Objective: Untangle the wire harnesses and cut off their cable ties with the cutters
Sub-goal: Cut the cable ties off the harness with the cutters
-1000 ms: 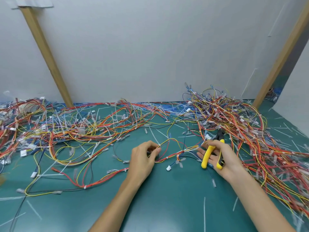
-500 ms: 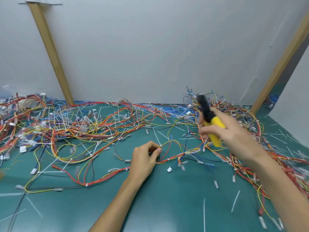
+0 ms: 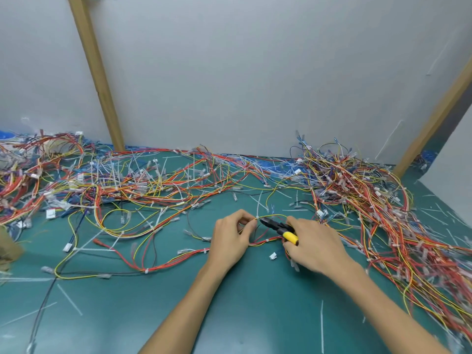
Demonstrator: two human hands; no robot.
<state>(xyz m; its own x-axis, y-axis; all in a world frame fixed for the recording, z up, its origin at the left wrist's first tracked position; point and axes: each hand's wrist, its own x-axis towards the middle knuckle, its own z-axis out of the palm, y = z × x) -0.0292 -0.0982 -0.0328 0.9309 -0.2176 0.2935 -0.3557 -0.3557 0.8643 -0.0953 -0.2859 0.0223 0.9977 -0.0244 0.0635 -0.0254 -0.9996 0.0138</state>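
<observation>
My left hand [image 3: 231, 238] pinches a yellow and red wire harness [image 3: 270, 241] on the green mat, at a white cable tie [image 3: 257, 216] that sticks up from the wires. My right hand [image 3: 314, 245] grips the yellow-handled cutters [image 3: 279, 229]. Their black jaws point left and sit right at the cable tie, close to my left fingertips. The cutters' handles are mostly hidden in my palm.
Big tangles of red, yellow and blue harnesses lie at the right [image 3: 378, 200] and across the back left [image 3: 102, 185]. Cut white ties [image 3: 321, 325] litter the green mat [image 3: 153, 315]. A white wall with two wooden struts [image 3: 97, 72] closes off the back.
My right hand came down from above the right pile with the cutters and brought their jaws to the cable tie by my left fingers. My left hand kept its hold on the harness.
</observation>
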